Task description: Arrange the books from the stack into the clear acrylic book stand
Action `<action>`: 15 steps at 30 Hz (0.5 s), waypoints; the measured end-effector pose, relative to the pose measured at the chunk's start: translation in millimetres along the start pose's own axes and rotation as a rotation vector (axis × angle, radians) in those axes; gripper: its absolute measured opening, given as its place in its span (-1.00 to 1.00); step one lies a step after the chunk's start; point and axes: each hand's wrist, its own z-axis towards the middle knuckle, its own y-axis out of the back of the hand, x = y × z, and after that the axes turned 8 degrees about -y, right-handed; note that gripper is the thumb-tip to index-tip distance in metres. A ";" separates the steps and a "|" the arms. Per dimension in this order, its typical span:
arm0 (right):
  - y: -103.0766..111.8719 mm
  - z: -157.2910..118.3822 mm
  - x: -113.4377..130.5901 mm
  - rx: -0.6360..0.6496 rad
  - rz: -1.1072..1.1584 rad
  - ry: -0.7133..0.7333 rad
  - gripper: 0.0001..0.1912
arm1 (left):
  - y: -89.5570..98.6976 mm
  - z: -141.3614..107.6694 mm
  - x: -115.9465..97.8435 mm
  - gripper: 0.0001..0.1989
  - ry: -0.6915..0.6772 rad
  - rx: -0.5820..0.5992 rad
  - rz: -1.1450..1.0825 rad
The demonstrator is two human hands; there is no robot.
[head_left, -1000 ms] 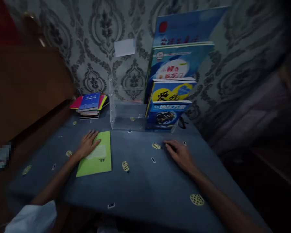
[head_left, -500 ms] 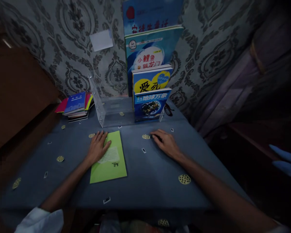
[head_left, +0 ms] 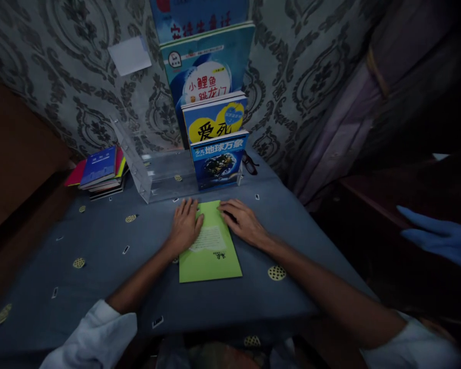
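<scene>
A thin light-green booklet [head_left: 211, 264] lies flat on the cloth-covered table, with a pale text panel and small dark print on its cover. My left hand [head_left: 185, 225] rests on its upper left part, fingers stretched out and thumb apart. At the upper right corner, my right hand [head_left: 246, 223] has its bent fingers closed on the booklet's edge; the thumb is tucked beneath the index finger and partly hidden. Beyond the booklet stands a clear plastic book rack [head_left: 169, 177]. Its right side holds upright books in rising steps, with a blue earth-picture book [head_left: 219, 166] in front.
A pile of booklets [head_left: 100, 166] lies left of the rack. Dark glasses [head_left: 249, 163] sit behind its right end. A white card [head_left: 129, 55] is on the patterned wall. Off to the right, a blue-gloved hand [head_left: 441, 236] shows beside a purple curtain [head_left: 346, 102].
My left hand has slid the green booklet rightward to my right hand, whose fingers now meet its corner. The view has shifted, and more of the blue glove shows.
</scene>
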 end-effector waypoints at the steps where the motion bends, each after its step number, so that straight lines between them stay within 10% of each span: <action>1: -0.5 -0.3 -1.4 -0.006 -0.008 0.006 -0.72 | -2.4 2.9 -3.5 -0.47 -0.004 -0.010 -0.037; 15: -2.2 -1.3 -11.7 -0.014 -0.066 -0.116 -0.75 | 41.3 -29.8 35.3 -0.65 -0.158 -0.070 -0.129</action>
